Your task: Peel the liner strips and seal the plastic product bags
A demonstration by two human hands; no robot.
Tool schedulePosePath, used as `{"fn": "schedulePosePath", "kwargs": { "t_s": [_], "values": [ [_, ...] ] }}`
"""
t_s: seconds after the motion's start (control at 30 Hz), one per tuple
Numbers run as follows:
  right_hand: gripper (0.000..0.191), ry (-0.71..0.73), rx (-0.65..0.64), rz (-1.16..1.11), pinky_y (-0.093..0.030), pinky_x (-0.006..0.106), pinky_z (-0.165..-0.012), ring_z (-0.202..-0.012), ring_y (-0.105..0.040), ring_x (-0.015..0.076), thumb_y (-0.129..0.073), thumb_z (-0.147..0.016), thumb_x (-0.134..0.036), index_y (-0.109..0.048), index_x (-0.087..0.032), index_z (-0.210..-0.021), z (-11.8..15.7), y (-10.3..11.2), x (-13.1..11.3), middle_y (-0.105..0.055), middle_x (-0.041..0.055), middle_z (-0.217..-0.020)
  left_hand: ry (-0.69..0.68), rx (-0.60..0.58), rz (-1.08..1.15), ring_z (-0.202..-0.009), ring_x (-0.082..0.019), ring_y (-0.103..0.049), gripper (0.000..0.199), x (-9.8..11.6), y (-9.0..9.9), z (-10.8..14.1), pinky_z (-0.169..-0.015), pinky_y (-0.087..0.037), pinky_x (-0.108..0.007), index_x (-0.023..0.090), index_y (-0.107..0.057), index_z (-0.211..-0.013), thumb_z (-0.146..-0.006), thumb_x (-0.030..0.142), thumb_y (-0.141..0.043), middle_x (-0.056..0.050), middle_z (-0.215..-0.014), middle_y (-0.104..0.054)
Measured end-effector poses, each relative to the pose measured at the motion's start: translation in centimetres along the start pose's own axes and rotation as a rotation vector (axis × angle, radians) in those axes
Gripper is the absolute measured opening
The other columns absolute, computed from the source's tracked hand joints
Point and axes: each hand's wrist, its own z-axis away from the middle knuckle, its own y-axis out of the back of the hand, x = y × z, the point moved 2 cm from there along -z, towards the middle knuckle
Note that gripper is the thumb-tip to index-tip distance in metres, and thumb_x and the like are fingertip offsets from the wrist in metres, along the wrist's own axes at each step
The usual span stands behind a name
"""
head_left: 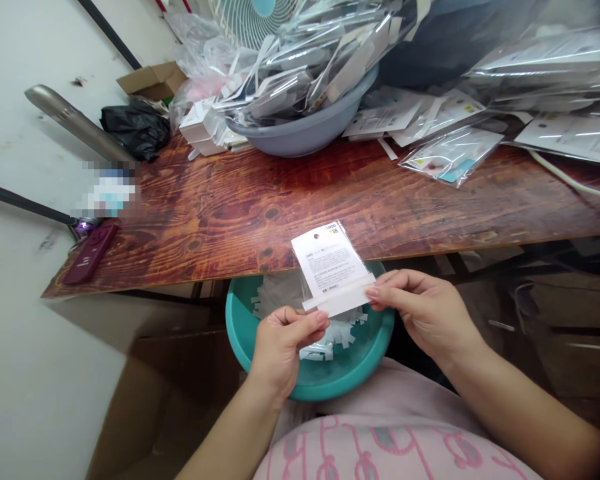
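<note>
Just below the middle of the frame we hold a flat white printed card in a clear plastic sleeve (330, 261), tilted, with a plain white strip (338, 305) across its lower end. Our left hand (281, 343) pinches the strip's left part between thumb and fingers; our right hand (425, 305) pinches its right end likewise. Beneath, at lower centre, we see a round teal plastic basin (237, 320) with small white cut pieces (344, 333) inside. Across the middle runs a reddish-brown wooden table (195, 223), a flat maroon rectangular object (91, 255) at its left end. At upper centre we see a round greyish-lavender plastic basin (300, 140) heaped with clear plastic packets (285, 93).
</note>
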Motion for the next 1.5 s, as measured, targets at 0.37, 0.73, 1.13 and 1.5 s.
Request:
{"fn": "schedulePosePath", "kwargs": {
  "t_s": [0.37,0.73,1.13,1.5],
  "values": [
    [0.024,0.033,0.02,-0.014,-0.046,0.024,-0.058,-0.06,-0.058,0.0106,-0.083,-0.054,-0.021,-0.06,-0.018,-0.048,-0.2,-0.3,0.3,-0.063,-0.0002,-0.062,0.174,-0.235,0.007,-0.059,-0.008,-0.061,0.032,0.3,0.0,-0.2,-0.059,-0.057,-0.023,0.015,-0.058,-0.091,-0.065,0.014,-0.077,-0.001,-0.076,-0.064],
    [0.024,0.076,0.013,0.015,-0.046,0.021,-0.059,-0.065,-0.058,0.01,-0.081,-0.057,-0.018,-0.059,-0.018,-0.049,0.0,-0.5,0.7,-0.061,-0.0009,-0.062,0.225,-0.347,-0.091,-0.077,-0.015,-0.067,0.023,0.1,-0.1,0.1,-0.066,-0.058,-0.022,0.01,-0.072,-0.086,-0.072,0.027,-0.074,-0.008,-0.084,-0.069],
    [0.034,0.226,-0.163,0.215,-0.051,0.029,-0.057,-0.059,-0.061,0.0142,-0.079,-0.063,-0.023,-0.046,-0.022,-0.074,-0.5,-0.7,-1.4,-0.063,-0.0019,-0.07,0.027,-0.227,-0.174,-0.053,-0.012,-0.066,0.022,1.3,0.2,0.6,-0.059,-0.053,-0.021,0.012,-0.072,-0.066,-0.064,0.033,-0.079,-0.004,-0.063,-0.07],
    [0.013,1.295,-0.567,1.169,-0.033,0.035,-0.072,-0.079,-0.053,0.0173,-0.05,-0.086,-0.012,-0.06,-0.019,-0.088,1.5,-6.9,-7.3,-0.064,0.0045,-0.085,-0.906,-0.116,-0.739,-0.062,-0.012,-0.058,0.026,4.8,-1.2,1.6,-0.06,-0.044,-0.023,0.02,-0.069,-0.061,-0.079,0.008,-0.054,0.0,-0.063,-0.063]
  ]
}}
